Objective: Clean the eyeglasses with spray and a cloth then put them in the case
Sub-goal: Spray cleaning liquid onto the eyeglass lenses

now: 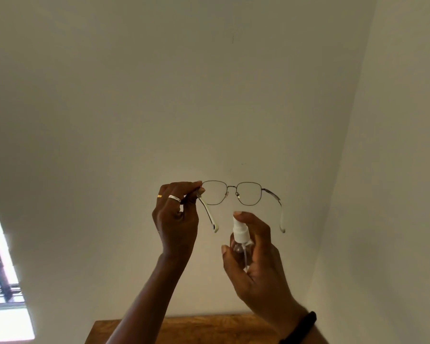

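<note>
Pale wall (209, 95), wooden tabletop (221, 330) at bottom edge, bright window (0, 269) at left.

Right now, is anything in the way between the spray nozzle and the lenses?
Nothing visible. The right hand holds the spray bottle below the eyeglasses, which the left hand pinches by one corner; only open air lies between nozzle and lenses.

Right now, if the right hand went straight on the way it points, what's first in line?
Probably the eyeglasses: the right hand, gripping the spray bottle, points up at them. Depth unclear; it may pass short of the lenses.
</note>
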A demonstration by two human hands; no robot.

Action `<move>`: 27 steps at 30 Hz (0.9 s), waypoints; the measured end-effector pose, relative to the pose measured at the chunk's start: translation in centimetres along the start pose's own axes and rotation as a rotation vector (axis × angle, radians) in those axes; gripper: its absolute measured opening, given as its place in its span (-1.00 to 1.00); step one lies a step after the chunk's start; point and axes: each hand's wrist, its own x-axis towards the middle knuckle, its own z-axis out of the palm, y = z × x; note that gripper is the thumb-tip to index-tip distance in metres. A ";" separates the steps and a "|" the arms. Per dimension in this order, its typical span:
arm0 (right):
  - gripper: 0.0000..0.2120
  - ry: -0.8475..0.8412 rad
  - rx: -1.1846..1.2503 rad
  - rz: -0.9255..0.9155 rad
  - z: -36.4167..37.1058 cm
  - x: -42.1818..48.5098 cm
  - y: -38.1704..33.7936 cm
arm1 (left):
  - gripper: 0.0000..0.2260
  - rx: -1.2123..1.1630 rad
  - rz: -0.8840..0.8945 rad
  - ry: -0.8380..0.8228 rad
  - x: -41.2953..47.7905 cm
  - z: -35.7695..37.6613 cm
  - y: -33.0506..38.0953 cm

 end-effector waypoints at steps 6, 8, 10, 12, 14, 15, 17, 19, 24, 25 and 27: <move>-0.32 0.026 -0.020 -0.074 0.9 2.9 -1.9 | -0.82 0.016 0.023 -0.011 0.6 0.0 0.1; -0.37 0.022 -0.009 -0.047 1.3 3.2 -2.1 | -0.82 0.005 0.031 -0.004 0.9 -0.1 0.1; -0.39 0.014 -0.004 -0.023 1.6 3.3 -2.3 | -0.81 -0.002 0.036 -0.001 1.0 -0.2 0.0; -0.40 0.003 -0.017 -0.014 1.7 3.4 -2.5 | -0.78 -0.001 0.042 0.001 1.1 -0.4 -0.2; -0.43 -0.018 -0.041 -0.006 1.8 3.3 -2.7 | -0.78 -0.002 0.038 0.003 1.1 -0.6 -0.4; -0.45 -0.023 -0.057 -0.003 1.8 3.2 -2.8 | -0.78 -0.003 0.035 0.006 1.1 -0.6 -0.5; -0.48 -0.017 -0.077 0.003 1.8 3.1 -2.9 | -0.79 0.000 0.021 0.003 1.1 -0.8 -0.9; -0.48 0.007 -0.072 0.009 1.8 2.8 -3.2 | -0.80 0.017 0.016 -0.005 0.9 -1.1 -1.3; -0.39 -0.039 -0.071 0.032 1.7 2.3 -3.6 | -0.85 0.033 0.034 -0.012 0.6 -1.3 -1.8; -0.39 -0.041 -0.086 0.030 1.8 2.2 -3.5 | -0.84 0.035 0.036 -0.009 0.6 -1.4 -1.8; -0.38 -0.043 -0.128 0.024 2.1 2.2 -3.3 | -0.83 0.034 0.042 -0.002 0.5 -1.3 -1.7</move>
